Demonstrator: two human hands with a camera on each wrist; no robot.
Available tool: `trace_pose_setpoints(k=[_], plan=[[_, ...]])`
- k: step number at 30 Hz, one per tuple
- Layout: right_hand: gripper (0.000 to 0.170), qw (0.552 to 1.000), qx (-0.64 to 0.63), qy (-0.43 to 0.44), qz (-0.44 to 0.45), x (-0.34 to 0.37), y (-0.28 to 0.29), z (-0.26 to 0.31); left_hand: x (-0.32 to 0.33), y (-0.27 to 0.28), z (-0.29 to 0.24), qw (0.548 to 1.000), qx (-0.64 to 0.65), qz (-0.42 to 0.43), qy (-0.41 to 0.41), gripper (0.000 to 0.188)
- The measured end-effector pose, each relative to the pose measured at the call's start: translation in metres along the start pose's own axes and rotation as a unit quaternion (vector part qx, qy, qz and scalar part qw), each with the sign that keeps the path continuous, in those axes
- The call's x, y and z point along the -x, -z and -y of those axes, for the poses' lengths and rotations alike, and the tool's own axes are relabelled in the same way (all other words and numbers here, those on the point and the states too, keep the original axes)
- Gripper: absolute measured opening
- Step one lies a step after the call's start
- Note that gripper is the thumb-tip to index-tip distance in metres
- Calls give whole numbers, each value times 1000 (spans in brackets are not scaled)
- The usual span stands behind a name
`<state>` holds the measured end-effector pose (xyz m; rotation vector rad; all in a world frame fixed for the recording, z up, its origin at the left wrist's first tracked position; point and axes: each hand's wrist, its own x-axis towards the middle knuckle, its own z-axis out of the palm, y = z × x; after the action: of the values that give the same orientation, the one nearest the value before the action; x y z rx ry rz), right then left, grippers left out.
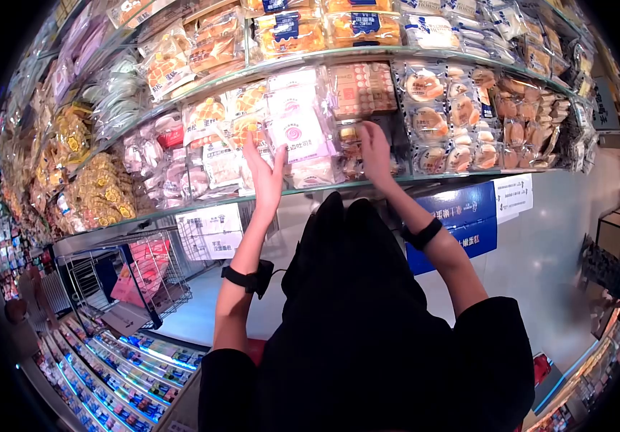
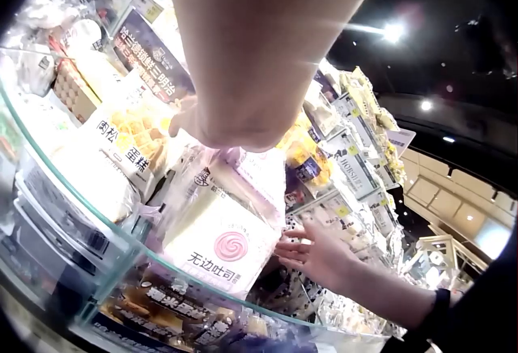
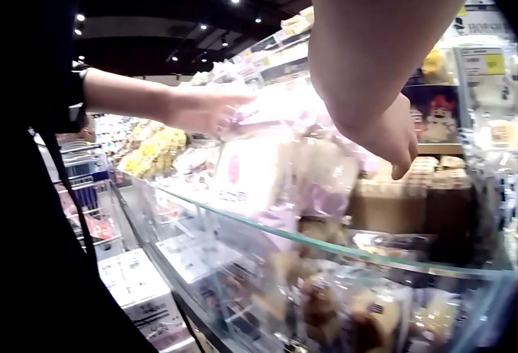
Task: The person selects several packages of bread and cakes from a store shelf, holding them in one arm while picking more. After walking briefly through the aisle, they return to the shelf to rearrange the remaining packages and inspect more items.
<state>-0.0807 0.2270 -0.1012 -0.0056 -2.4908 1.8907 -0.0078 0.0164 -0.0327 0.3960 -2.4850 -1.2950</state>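
Packs of white toast bread in clear and pink wrapping stand in a glass-fronted shelf bin; the front toast pack (image 1: 297, 137) has a pink swirl on it, also plain on the toast pack (image 2: 218, 244) in the left wrist view. My left hand (image 1: 265, 173) is at the left side of these packs, fingers extended and thumb apart. On the other side, my right hand (image 1: 376, 155) hovers over small brown packs, its fingers loosely bent with nothing between them. In the right wrist view the right hand (image 3: 384, 139) hangs beside a brown carton (image 3: 392, 203).
Waffle-topped cakes (image 1: 247, 129) in bags lie left of the toast, round wrapped buns (image 1: 428, 122) to the right. A glass edge (image 1: 310, 189) runs along the bin's front. A wire shopping cart (image 1: 133, 277) stands at the left, a blue carton (image 1: 461, 205) below the shelf at the right.
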Motion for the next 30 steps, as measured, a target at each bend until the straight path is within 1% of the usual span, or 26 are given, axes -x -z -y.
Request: trace_pose_setpoints(k=[2, 3, 4, 5, 6, 7, 8, 9, 10, 11, 12, 13, 14, 15, 17, 18, 19, 20, 21, 24, 25, 26, 27, 28, 29, 30], plan=[[23, 983, 170, -33, 53, -10, 31, -21, 6, 8, -12, 998, -46, -19, -31, 64], [23, 984, 169, -34, 54, -10, 42, -33, 9, 10, -16, 997, -57, -22, -54, 60], [22, 961, 252, 0, 113, -10, 49, -45, 11, 11, -19, 997, -57, -23, -54, 60], [22, 927, 332, 34, 171, -9, 52, -49, 12, 11, -21, 995, -67, -18, -67, 58], [22, 927, 332, 35, 172, -7, 52, -54, 14, 11, -23, 994, -78, -14, -81, 56], [22, 870, 448, 72, 192, -4, 53, -58, 15, 11, -25, 994, -78, -16, -80, 56], [23, 798, 556, 107, 208, -2, 53, -63, 15, 11, -29, 993, -72, -21, -90, 52], [23, 798, 555, 109, 208, -2, 52, -71, 16, 11, -33, 993, -65, -25, -99, 49], [24, 780, 563, 95, 256, -3, 50, -78, 16, 14, -36, 992, -66, -27, -99, 49], [25, 760, 570, 81, 303, -5, 50, -86, 16, 21, -48, 990, -73, -20, -122, 46], [25, 760, 569, 84, 302, -7, 50, -89, 15, 28, -62, 986, -81, -13, -145, 43], [24, 745, 574, 91, 328, -9, 50, -92, 14, 38, -84, 980, -80, -33, -180, 38], [23, 729, 579, 98, 352, -11, 49, -92, 13, 51, -105, 972, -84, -28, -219, 35], [23, 729, 579, 99, 351, -15, 48, -92, 12, 66, -126, 962, -88, -23, -258, 32], [18, 691, 579, 110, 418, -25, 47, -91, 18, 96, -173, 943, -40, -23, -331, 28], [18, 690, 582, 110, 417, -26, 47, -89, 25, 118, -200, 923, -87, -2, -376, 26], [15, 684, 589, 136, 408, -27, 46, -84, 32, 138, -225, 896, -106, 24, -430, 27], [14, 679, 595, 162, 399, -28, 46, -78, 38, 138, -234, 870, -70, -36, -487, 27], [14, 676, 597, 165, 399, -28, 46, -74, 45, 147, -238, 871, -70, -40, -485, 27], [14, 681, 608, 167, 373, -27, 43, -62, 70, 179, -250, 783, -44, -132, -606, 16], [14, 688, 607, 157, 366, -27, 44, -59, 72, 188, -263, 783, -45, -136, -605, 16], [14, 695, 606, 146, 359, -27, 44, -57, 70, 197, -281, 824, -39, -9, -565, 18], [14, 693, 607, 147, 360, -26, 45, -55, 69, 202, -290, 849, -31, 119, -514, 20], [15, 697, 609, 150, 348, -24, 45, -54, 30, 206, -275, 702, -43, 156, -693, 38], [16, 701, 610, 155, 334, -25, 45, -54, 34, 205, -275, 703, -43, 155, -692, 38], [16, 702, 609, 154, 335, -25, 45, -53, 41, 202, -276, 724, -52, 116, -678, 38]])
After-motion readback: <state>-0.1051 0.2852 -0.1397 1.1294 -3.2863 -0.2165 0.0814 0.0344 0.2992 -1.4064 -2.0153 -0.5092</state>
